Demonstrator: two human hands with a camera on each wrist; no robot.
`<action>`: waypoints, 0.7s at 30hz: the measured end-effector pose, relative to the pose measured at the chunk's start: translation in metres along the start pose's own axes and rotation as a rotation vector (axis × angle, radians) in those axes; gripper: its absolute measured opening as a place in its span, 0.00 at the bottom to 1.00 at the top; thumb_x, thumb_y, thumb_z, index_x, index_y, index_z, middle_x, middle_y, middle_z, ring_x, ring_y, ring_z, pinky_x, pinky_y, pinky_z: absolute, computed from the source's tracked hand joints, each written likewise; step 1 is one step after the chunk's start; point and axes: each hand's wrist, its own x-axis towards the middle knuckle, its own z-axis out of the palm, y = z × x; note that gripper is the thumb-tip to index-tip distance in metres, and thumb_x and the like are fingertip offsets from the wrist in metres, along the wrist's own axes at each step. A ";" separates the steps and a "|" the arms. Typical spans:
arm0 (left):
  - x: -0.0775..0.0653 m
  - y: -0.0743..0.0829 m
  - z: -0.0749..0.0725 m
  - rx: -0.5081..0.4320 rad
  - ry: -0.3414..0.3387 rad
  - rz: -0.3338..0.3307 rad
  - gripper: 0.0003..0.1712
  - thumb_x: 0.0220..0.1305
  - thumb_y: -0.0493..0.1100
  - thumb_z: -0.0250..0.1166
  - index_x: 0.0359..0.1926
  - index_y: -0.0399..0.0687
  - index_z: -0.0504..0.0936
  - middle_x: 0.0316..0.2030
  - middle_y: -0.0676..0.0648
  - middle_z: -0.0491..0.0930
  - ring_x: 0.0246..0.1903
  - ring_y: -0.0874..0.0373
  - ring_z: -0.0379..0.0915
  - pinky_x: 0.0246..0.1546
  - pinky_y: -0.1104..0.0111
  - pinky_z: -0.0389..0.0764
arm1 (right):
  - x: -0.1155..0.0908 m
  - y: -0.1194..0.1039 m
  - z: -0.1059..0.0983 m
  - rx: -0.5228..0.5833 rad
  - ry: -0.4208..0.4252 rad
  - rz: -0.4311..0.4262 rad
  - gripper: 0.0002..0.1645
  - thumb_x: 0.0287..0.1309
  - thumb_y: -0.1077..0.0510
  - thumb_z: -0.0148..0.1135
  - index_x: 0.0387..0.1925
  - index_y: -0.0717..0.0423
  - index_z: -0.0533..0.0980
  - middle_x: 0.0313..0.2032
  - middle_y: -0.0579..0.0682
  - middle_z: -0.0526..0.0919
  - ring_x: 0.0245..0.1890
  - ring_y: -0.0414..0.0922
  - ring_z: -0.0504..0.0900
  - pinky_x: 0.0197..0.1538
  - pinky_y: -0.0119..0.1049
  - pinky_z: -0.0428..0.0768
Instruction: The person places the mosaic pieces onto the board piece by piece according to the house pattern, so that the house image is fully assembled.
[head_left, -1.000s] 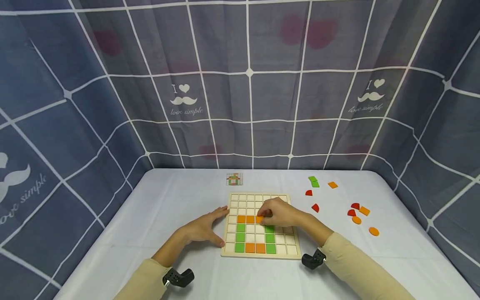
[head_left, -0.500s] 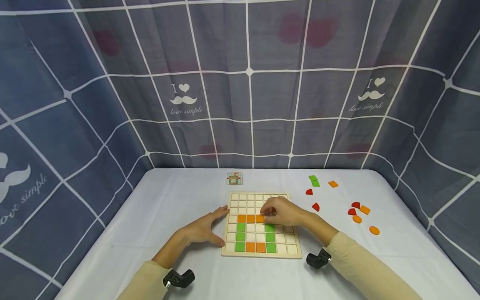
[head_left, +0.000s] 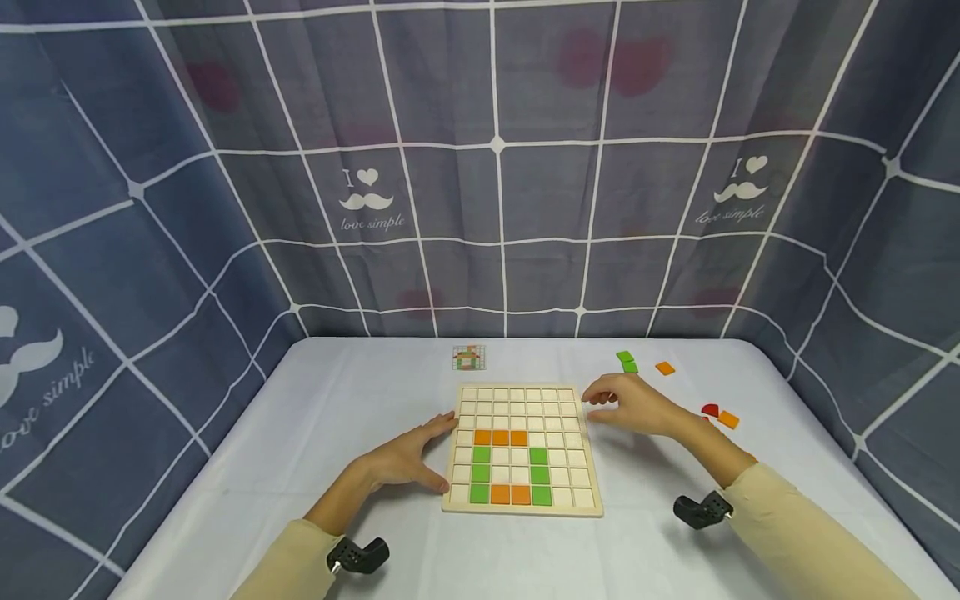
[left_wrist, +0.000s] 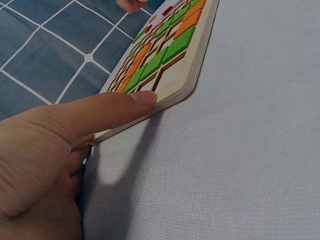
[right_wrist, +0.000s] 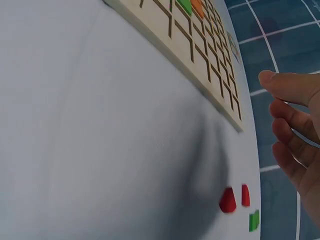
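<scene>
Two beige sleeves (head_left: 817, 533) are reaching in at your near side, each wearing a black wrist camera (head_left: 357, 556). Past them, your wooden board (head_left: 520, 457) is lying flat on the white cloth (head_left: 360, 383), between your two arms. Two orange squares (head_left: 500, 495) are filling cells in its nearest row, and green columns (head_left: 540, 475) of three are running away from you on either side of them. Your left hand (head_left: 401, 457) is spreading wide at the board's left side; its thumb is touching the edge by the near corner, its fingers are stretching farther up, and it is gripping nothing. Three more orange squares (head_left: 500, 437) are sitting in a line, starting straight beyond the left column. Your right hand (head_left: 628, 406) is hovering just off the board's right edge, fingers loosely bent, thumb standing apart, holding nothing. Behind your right forearm, a red piece (head_left: 710, 409) is lying beside an orange tile (head_left: 728, 419). Farther back, two green tiles (head_left: 625, 356) are lying together, with an orange diamond (head_left: 665, 367) resting to their right. A small picture card (head_left: 469, 357) is lying beyond the board, and a checked curtain (head_left: 435, 192) is hanging at the back.
</scene>
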 end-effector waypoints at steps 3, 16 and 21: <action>-0.001 0.000 -0.001 -0.001 -0.001 -0.003 0.65 0.40 0.40 0.86 0.79 0.48 0.62 0.81 0.49 0.50 0.80 0.42 0.37 0.74 0.39 0.40 | -0.008 0.005 -0.011 -0.022 0.014 0.011 0.14 0.58 0.60 0.76 0.45 0.60 0.86 0.40 0.49 0.87 0.40 0.43 0.82 0.48 0.48 0.84; 0.001 -0.002 -0.002 0.014 -0.008 0.005 0.65 0.41 0.41 0.86 0.80 0.48 0.62 0.81 0.49 0.50 0.80 0.42 0.36 0.74 0.39 0.40 | -0.048 0.039 -0.038 -0.130 0.082 0.109 0.17 0.55 0.60 0.78 0.46 0.62 0.86 0.38 0.46 0.86 0.39 0.45 0.81 0.46 0.45 0.84; 0.000 -0.002 -0.002 0.009 -0.009 0.012 0.65 0.41 0.40 0.86 0.80 0.47 0.61 0.81 0.48 0.50 0.79 0.41 0.36 0.74 0.38 0.40 | -0.067 0.055 -0.047 -0.162 0.125 0.167 0.16 0.56 0.61 0.78 0.45 0.63 0.86 0.38 0.46 0.86 0.37 0.44 0.81 0.44 0.43 0.84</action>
